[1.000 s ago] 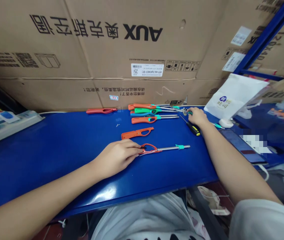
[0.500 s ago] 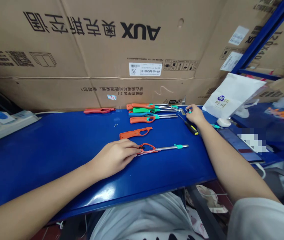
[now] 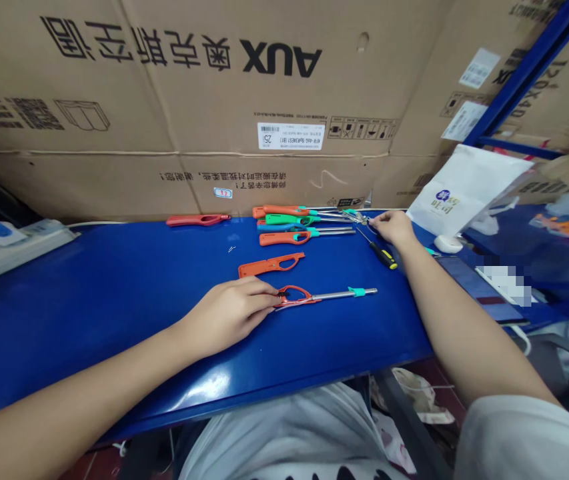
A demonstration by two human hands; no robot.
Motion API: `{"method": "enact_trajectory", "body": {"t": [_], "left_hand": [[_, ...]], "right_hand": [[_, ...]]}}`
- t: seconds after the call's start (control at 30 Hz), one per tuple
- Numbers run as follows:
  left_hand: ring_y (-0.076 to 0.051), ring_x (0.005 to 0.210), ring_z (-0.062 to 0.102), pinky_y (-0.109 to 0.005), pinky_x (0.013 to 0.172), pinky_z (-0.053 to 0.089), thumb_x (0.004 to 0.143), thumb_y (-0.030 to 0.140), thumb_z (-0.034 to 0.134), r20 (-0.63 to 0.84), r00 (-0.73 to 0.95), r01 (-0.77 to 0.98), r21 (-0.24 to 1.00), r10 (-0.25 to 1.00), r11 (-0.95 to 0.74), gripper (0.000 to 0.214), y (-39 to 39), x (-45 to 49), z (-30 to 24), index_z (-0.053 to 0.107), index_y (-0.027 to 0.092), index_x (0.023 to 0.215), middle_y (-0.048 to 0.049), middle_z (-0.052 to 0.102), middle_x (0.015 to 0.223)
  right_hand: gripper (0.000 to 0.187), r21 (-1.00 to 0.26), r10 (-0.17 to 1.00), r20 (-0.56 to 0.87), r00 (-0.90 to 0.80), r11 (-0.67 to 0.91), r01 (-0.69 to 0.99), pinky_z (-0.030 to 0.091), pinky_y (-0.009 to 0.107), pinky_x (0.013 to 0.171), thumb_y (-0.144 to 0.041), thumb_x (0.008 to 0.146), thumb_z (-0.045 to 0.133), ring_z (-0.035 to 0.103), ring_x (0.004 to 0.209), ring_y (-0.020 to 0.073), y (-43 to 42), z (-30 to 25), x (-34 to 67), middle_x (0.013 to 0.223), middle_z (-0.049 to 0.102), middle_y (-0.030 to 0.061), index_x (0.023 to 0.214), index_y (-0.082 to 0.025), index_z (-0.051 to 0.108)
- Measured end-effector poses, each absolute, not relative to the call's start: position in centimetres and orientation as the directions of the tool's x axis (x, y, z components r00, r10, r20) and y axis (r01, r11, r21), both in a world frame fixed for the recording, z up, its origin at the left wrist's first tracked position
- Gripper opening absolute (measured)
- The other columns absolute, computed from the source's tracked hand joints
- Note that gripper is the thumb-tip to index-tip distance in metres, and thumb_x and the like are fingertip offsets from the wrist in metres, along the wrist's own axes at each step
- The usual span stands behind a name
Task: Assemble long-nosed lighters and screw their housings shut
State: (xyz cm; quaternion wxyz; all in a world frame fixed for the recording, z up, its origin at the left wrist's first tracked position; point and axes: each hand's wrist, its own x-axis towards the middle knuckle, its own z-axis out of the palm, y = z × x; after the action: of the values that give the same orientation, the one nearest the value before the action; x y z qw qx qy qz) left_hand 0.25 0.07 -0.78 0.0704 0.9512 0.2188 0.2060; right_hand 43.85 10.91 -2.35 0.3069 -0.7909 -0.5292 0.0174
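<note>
Blue and glossy, the table point(image 3: 134, 287) spread widest. At its middle the left hand point(image 3: 237, 303) pinched, partly hiding, an orange plastic lighter point(image 3: 316, 299) with straight silver rod point(image 3: 340, 295) and teal clip point(image 3: 357, 292). Near the table's back edge the right hand point(image 3: 395, 228) had reached further left; its fingers' hold couldn't be told.

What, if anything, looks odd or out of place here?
The printing on the cardboard behind the table is upside down. An orange half-shell lies detached near the left hand, which holds an apparently opened orange lighter.
</note>
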Motion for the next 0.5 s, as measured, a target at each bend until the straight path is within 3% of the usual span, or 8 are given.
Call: {"method": "enact_trajectory", "body": {"t": [0.13, 0.33, 0.5], "left_hand": [[-0.019, 0.104, 0.07, -0.031, 0.088, 0.056, 0.1, 0.021, 0.053, 0.354, 0.821, 0.392, 0.222, 0.448, -0.893, 0.023, 0.0, 0.2, -0.7, 0.074, 0.023, 0.112, -0.0037, 0.074, 0.116], [-0.019, 0.104, 0.07, -0.03, 0.087, 0.056, 0.099, 0.018, 0.053, 0.341, 0.826, 0.398, 0.213, 0.45, -0.892, 0.025, -0.1, 0.2, -0.6, 0.073, 0.024, 0.114, -0.0036, 0.073, 0.117], [-0.019, 0.103, 0.07, -0.031, 0.087, 0.056, 0.098, 0.019, 0.054, 0.337, 0.821, 0.405, 0.222, 0.46, -0.887, 0.025, -0.2, 0.2, -0.6, 0.074, 0.024, 0.113, -0.0038, 0.074, 0.116]], "right_hand": [[0.014, -0.575, 0.813, 0.297, 0.501, -0.267, 0.773, 0.053, 0.038, 0.087, -0.013, 0.076, 0.056, 0.069, 0.086, 0.0245, 10.7, -2.1, 43.2, 0.09, 0.075, 0.012, 0.081, -0.015, 0.069], [0.025, -0.678, 0.79, 0.36, 0.496, -0.143, 0.721, 0.049, 0.043, 0.102, -0.007, 0.076, 0.05, 0.067, 0.109, 0.0268, 10.2, -0.7, 41.9, 0.109, 0.073, 0.0141, 0.094, -0.015, 0.066], [0.025, -0.774, 0.9, 0.283, 0.33, 0.011, 0.633, 0.058, 0.039, 0.088, -0.007, 0.078, 0.052, 0.072, 0.099, 0.0231, 9.1, 1.0, 38.9, 0.104, 0.073, 0.0118, 0.098, -0.016, 0.064]]}}
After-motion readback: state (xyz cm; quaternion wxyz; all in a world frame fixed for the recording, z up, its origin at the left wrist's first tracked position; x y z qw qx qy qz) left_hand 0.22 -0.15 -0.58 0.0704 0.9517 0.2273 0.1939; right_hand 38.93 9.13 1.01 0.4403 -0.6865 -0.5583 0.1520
